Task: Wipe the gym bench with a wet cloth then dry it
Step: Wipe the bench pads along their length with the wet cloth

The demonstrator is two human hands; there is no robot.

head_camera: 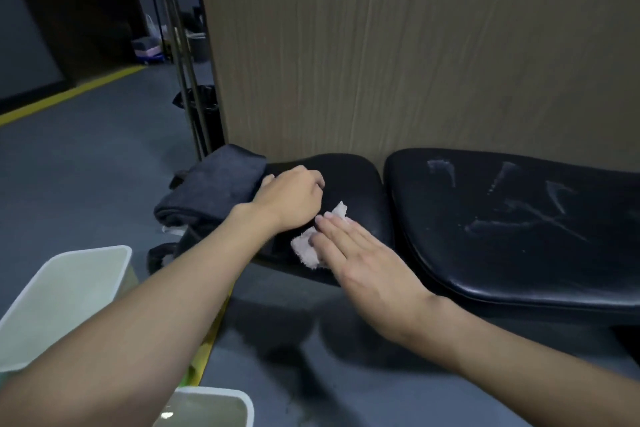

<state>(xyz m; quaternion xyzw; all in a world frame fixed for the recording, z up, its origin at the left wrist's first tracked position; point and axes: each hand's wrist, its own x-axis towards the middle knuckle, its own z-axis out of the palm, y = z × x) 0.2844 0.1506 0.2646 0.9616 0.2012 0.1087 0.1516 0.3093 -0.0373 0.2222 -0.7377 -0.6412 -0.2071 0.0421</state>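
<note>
Pale, crumpled wet cloth [305, 251] lies under my right hand [360, 253], fingers straight and together, pressing it onto the glossy black bench [502, 236] at frame centre. My left hand [291, 198] curls beside a dark towel [221, 184]; I cannot tell whether it grips anything.

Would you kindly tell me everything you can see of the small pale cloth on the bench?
The pale cloth is small, whitish and fuzzy like terry, crumpled. It lies on the black seat pad near its front edge. The right hand presses it with flat, straight fingers, hiding its middle; two ends show beside them. Its wetness cannot be judged.
</note>
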